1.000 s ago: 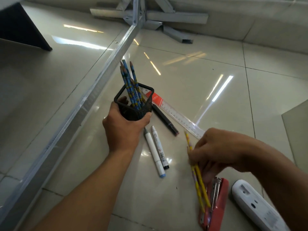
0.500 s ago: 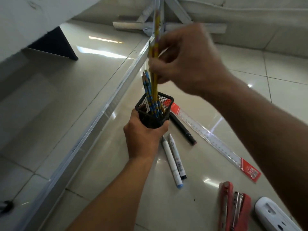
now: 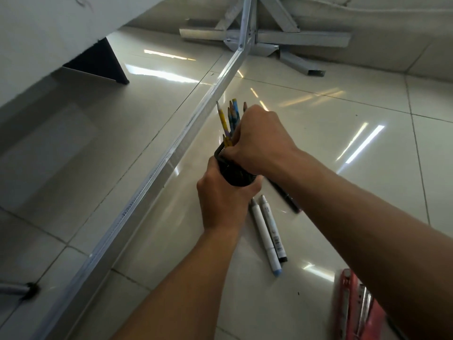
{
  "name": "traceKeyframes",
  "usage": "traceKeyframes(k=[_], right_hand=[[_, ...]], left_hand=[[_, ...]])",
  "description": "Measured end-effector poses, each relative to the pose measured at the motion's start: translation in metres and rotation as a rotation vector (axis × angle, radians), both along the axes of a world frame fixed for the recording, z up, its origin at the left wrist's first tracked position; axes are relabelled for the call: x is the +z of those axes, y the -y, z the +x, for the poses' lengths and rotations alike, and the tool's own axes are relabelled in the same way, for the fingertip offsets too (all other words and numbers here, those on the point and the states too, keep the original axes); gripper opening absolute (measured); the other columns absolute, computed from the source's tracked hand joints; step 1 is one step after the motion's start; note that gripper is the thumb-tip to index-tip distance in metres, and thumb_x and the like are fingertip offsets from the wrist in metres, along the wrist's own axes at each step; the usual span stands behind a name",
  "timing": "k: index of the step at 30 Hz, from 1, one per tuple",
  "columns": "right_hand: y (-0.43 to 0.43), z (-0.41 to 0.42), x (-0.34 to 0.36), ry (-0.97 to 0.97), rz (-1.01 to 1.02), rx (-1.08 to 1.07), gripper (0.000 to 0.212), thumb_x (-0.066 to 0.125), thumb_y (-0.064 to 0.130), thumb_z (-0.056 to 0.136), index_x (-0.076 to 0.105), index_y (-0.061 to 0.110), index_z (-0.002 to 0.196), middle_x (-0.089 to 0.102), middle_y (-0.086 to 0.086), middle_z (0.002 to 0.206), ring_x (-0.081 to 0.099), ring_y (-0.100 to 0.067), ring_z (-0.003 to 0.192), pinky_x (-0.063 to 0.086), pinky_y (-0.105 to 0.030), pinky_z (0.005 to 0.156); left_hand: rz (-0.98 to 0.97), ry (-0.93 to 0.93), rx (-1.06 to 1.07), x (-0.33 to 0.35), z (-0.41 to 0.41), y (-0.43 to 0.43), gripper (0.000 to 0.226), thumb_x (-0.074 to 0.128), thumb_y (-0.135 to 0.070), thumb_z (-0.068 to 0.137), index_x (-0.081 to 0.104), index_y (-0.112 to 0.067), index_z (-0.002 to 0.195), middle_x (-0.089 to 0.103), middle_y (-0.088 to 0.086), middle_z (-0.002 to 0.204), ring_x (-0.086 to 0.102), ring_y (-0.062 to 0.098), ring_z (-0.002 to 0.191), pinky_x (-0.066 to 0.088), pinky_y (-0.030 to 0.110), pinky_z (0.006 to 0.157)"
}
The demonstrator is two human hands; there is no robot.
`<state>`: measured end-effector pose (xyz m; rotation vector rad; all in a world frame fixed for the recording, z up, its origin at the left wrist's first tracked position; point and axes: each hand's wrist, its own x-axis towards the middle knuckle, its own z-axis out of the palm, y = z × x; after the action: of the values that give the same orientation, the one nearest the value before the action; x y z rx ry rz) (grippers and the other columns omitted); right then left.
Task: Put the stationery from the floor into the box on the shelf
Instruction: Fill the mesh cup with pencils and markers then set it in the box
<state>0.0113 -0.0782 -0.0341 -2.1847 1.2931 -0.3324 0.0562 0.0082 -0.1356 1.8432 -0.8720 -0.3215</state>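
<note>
My left hand (image 3: 220, 200) grips a black mesh pencil holder (image 3: 235, 175) from behind, just above the tiled floor. Blue and yellow pencils (image 3: 231, 119) stick up out of it. My right hand (image 3: 259, 138) sits on top of the holder, its fingers curled round the pencils at the rim. Beside the holder, two white markers (image 3: 266, 231) lie side by side on the floor. A black pen (image 3: 285, 196) lies partly under my right forearm. A red stapler (image 3: 355, 307) lies at the lower right, partly hidden by my arm.
A long metal rail (image 3: 171, 153) runs diagonally across the floor to a metal frame base (image 3: 269, 38) at the back. A white board (image 3: 49, 33) with a dark bracket (image 3: 98, 62) overhangs the upper left. Glossy tiles reflect light.
My right hand carried the yellow pencils from the floor up over the holder, then came down onto its rim with them now inside. The left hand kept gripping the holder.
</note>
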Motion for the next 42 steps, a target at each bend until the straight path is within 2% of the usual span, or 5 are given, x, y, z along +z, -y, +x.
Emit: traceKeyframes(k=[9,15,19,30,42], right_hand=[[0.004,-0.01,0.01,0.087,0.015,-0.058,0.037,0.087,0.02,0.082,0.073,0.007,0.114,0.073,-0.012,0.105,0.074,-0.023,0.089,0.065,-0.035,0.078],[0.017,-0.06,0.017,0.216,0.061,-0.203,0.012,0.083,0.019,0.085,0.077,0.008,0.086,0.077,-0.007,0.077,0.075,-0.01,0.054,0.057,-0.017,0.048],[0.017,-0.084,-0.029,-0.028,0.054,-0.239,0.008,0.085,0.014,0.084,0.079,0.008,0.085,0.077,-0.014,0.081,0.077,-0.026,0.07,0.066,-0.042,0.069],[0.007,-0.081,-0.074,-0.139,0.1,-0.261,0.044,0.087,0.03,0.078,0.07,0.007,0.111,0.069,-0.019,0.105,0.071,-0.036,0.084,0.063,-0.049,0.075],[0.003,-0.054,0.024,0.558,-0.113,-0.086,0.026,0.077,0.03,0.091,0.068,0.018,0.113,0.073,0.008,0.093,0.072,-0.002,0.082,0.06,-0.016,0.076]], left_hand=[[-0.028,-0.049,-0.009,0.0,-0.002,-0.002,0.07,0.096,-0.031,0.06,0.065,-0.024,0.123,0.066,-0.021,0.104,0.056,-0.026,0.082,0.039,-0.008,0.07],[-0.048,-0.035,0.013,-0.001,-0.004,-0.002,0.074,0.097,-0.032,0.06,0.066,-0.019,0.126,0.073,-0.009,0.115,0.068,0.001,0.101,0.043,-0.006,0.071],[-0.066,-0.04,0.007,-0.001,-0.003,-0.002,0.072,0.098,-0.032,0.06,0.067,-0.018,0.123,0.074,-0.008,0.111,0.07,0.001,0.098,0.046,-0.003,0.07],[-0.089,-0.013,-0.008,0.0,-0.003,-0.002,0.071,0.097,-0.031,0.063,0.066,-0.017,0.126,0.074,-0.007,0.114,0.07,0.003,0.102,0.046,-0.003,0.071],[-0.068,-0.073,0.013,0.0,-0.005,-0.001,0.072,0.098,-0.028,0.061,0.066,-0.022,0.125,0.069,-0.018,0.108,0.062,-0.016,0.087,0.045,-0.004,0.071]])
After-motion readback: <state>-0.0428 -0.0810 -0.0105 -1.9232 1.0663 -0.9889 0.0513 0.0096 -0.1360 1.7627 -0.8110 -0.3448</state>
